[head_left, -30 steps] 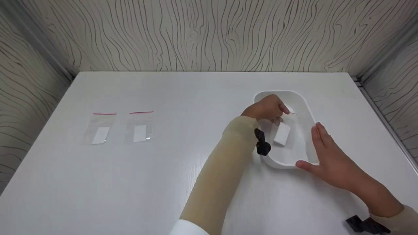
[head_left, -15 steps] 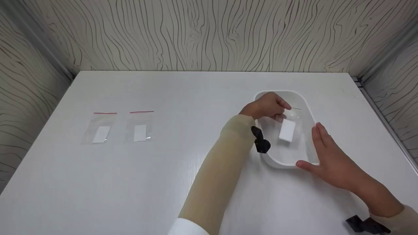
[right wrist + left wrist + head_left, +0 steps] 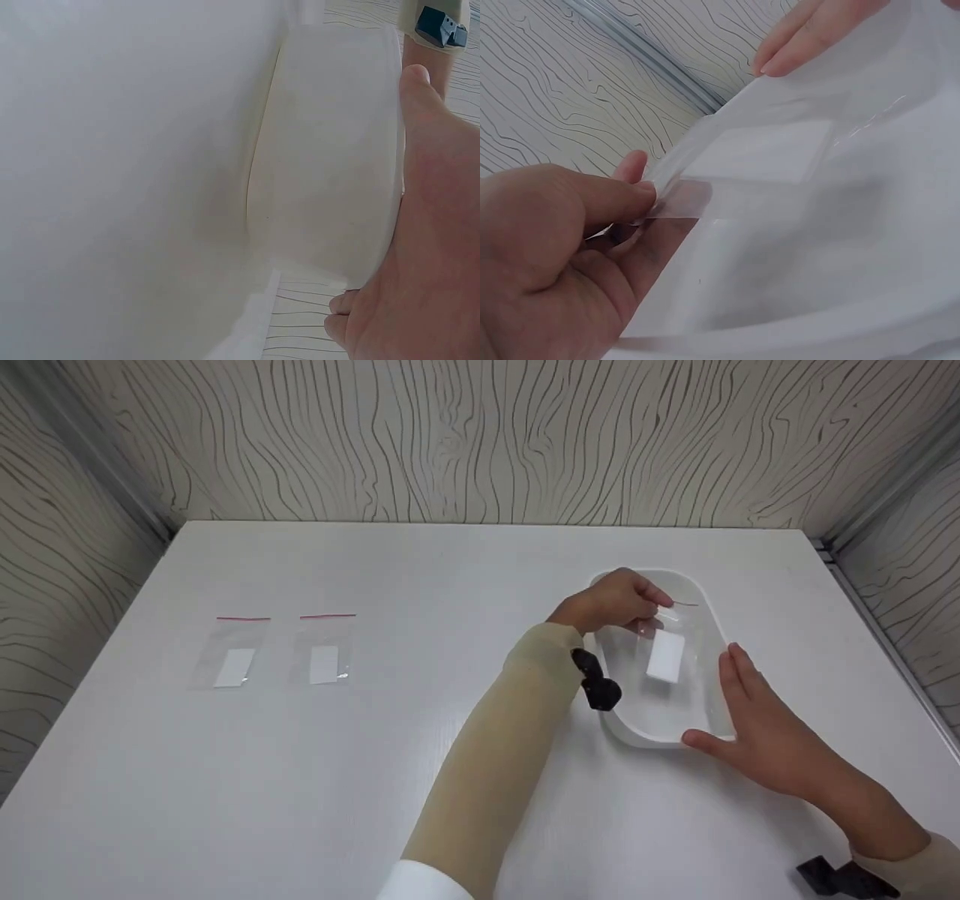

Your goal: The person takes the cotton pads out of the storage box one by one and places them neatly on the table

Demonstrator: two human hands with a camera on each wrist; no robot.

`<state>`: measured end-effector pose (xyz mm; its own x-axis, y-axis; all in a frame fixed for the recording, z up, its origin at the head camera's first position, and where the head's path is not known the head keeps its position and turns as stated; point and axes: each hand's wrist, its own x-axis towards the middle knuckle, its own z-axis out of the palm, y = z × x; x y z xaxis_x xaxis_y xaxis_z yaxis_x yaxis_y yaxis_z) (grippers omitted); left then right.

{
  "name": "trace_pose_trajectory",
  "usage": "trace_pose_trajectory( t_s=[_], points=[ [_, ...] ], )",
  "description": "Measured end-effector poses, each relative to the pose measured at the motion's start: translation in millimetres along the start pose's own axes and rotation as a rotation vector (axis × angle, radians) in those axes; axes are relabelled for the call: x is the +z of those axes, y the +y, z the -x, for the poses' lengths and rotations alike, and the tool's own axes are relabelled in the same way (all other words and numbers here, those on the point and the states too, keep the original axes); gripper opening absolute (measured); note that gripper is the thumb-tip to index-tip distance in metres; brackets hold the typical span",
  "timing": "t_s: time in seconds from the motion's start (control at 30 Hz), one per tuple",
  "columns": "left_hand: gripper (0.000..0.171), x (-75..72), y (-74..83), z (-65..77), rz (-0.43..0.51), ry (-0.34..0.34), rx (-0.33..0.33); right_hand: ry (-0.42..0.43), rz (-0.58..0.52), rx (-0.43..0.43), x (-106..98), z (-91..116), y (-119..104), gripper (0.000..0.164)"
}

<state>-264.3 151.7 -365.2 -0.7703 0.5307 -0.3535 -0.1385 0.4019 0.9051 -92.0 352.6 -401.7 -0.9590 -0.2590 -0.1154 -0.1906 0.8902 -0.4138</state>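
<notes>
My left hand point(image 3: 619, 600) pinches a clear zip bag point(image 3: 677, 619) by one side, just below its thin red seal line. A white rectangular piece point(image 3: 666, 657) shows inside the bag. The bag is held within the outline of a white plastic bin point(image 3: 652, 731) with rounded corners. In the left wrist view the bag's film point(image 3: 682, 199) lies between thumb and fingers. My right hand point(image 3: 780, 742) rests on the bin's near right corner, with straight fingers along the right rim and the thumb over the near rim.
On the left of the white table point(image 3: 450, 720) lie two similar clear bags, a left one point(image 3: 236, 667) and a right one point(image 3: 324, 664), each with a white rectangle and red seal line. Wood-patterned panels point(image 3: 480, 442) stand behind and at both sides.
My left hand has moved slightly up and away with the bag, and the white piece has shifted to the right and turned flatter towards the head camera. The right hand stays on the bin.
</notes>
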Motion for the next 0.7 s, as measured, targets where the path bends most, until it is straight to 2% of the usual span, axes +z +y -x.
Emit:
trace_pose_trajectory(
  t_s=[0.47, 0.7],
  points=[
    [0.020, -6.2, 3.9, 2.5, 0.094, -0.052, 0.037, -0.005, 0.004, 0.008, -0.6, -0.8, -2.2, 0.116],
    [0.023, -12.4, -0.4, 4.3, 0.164, -0.085, 0.057, -0.010, 0.010, 0.014, -0.2, -0.5, -2.5, 0.115]
  ],
)
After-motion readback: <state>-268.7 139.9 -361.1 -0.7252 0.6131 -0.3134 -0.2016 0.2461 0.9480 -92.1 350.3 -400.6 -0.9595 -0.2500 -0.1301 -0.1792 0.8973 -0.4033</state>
